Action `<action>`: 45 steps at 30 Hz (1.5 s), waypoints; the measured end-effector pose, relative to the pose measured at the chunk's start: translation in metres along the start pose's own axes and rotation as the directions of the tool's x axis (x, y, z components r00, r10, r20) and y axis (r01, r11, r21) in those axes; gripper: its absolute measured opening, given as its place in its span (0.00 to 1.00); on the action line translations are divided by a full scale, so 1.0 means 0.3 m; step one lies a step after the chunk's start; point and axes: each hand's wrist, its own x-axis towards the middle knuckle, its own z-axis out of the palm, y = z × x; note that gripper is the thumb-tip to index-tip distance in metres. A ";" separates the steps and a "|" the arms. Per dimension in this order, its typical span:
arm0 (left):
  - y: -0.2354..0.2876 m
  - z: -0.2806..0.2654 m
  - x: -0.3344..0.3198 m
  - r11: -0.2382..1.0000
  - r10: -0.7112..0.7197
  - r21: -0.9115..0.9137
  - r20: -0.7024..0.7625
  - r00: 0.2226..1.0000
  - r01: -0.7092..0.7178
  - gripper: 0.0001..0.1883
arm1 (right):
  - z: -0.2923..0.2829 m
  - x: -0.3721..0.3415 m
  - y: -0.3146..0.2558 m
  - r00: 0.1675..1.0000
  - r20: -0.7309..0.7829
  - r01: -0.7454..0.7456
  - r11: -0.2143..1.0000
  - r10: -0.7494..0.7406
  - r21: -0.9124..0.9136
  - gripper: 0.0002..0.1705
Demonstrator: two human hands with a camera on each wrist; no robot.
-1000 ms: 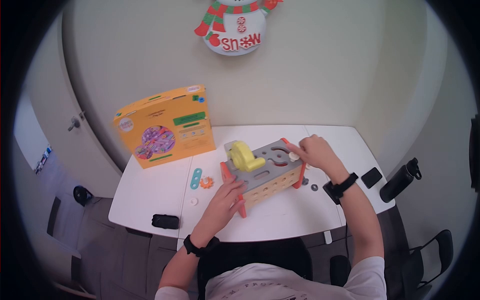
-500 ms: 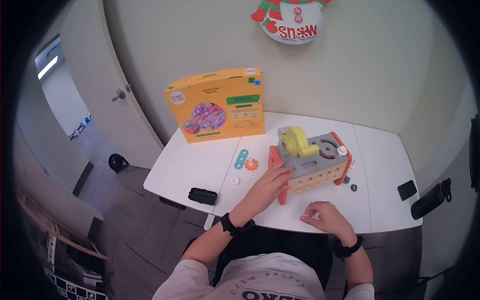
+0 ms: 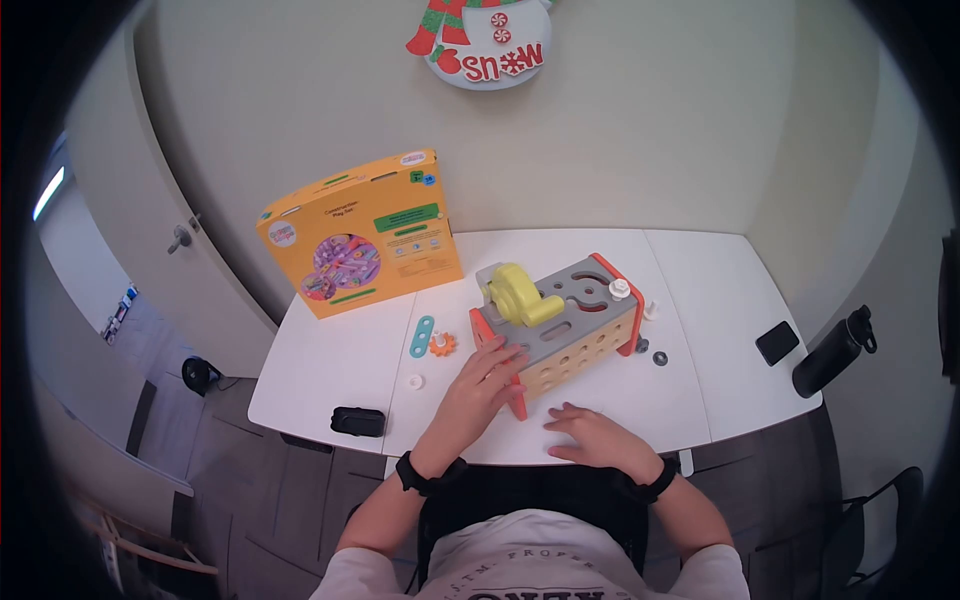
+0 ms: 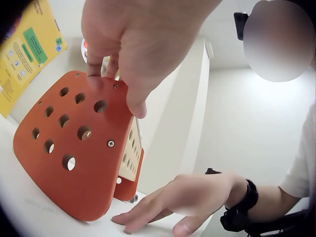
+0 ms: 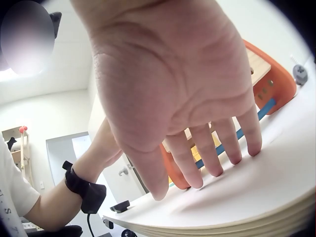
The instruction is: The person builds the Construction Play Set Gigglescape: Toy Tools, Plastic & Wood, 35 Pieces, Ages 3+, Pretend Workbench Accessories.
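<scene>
A toy workbench point(image 3: 585, 345) with a grey top, pale perforated sides and red end panels point(image 4: 64, 148) stands on the table in front of me. My left hand point(image 3: 478, 385) rests on its near left corner, fingers extended over the top edge and thumb at the front corner. On the bench's top sits a yellow rounded toy piece point(image 3: 518, 297) with a stub handle. A white screw head point(image 3: 620, 289) stands at the far right corner. My right hand point(image 3: 600, 440) is in front of the bench with nothing in it, its spread fingertips point(image 5: 216, 170) down at the white tabletop.
Left of the bench lie a teal strip with holes point(image 3: 422, 337), an orange gear point(image 3: 442, 344) and a white ring point(image 3: 416, 382). Behind them stands a yellow box point(image 3: 370, 240). A black case point(image 3: 358, 421), phone point(image 3: 777, 343), bottle point(image 3: 835, 352) and dark nuts point(image 3: 660, 358) are nearer the edges.
My right hand has come away from the white screw head at the bench's right end, down to the table in front, and its fingers have straightened. The left hand has stayed on the bench.
</scene>
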 end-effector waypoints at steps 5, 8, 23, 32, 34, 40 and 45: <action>-0.007 -0.044 0.009 0.997 0.017 -0.069 0.031 0.999 -0.015 0.24 | 0.001 0.006 0.025 0.999 -0.008 0.045 0.999 -0.045 -0.006 0.25; -0.011 -0.095 0.016 0.986 -0.083 -0.143 -0.008 0.996 0.081 0.22 | -0.008 0.010 0.037 0.999 -0.011 0.045 0.999 -0.045 0.025 0.24; -0.429 -0.148 -0.123 0.830 -0.520 0.191 -0.075 0.851 0.524 0.18 | -0.027 0.012 0.033 0.999 -0.014 0.046 0.996 -0.045 0.083 0.23; -0.445 -0.148 -0.170 0.759 -0.624 0.336 0.125 0.772 0.559 0.21 | -0.028 0.006 0.043 0.998 -0.015 0.058 0.993 -0.057 0.103 0.23; -0.456 -0.148 -0.183 0.748 -0.635 0.361 0.144 0.759 0.558 0.21 | -0.029 0.003 0.054 0.997 -0.025 0.075 0.989 -0.072 0.130 0.23; -0.458 -0.153 -0.179 0.730 -0.665 0.371 0.194 0.721 0.574 0.21 | -0.216 -0.025 0.074 0.995 0.085 -0.078 0.933 0.051 0.351 0.17; -0.485 -0.120 -0.193 0.707 -0.698 0.365 0.223 0.681 0.606 0.18 | -0.405 -0.072 0.196 0.841 -0.379 -0.333 0.922 0.386 0.200 0.10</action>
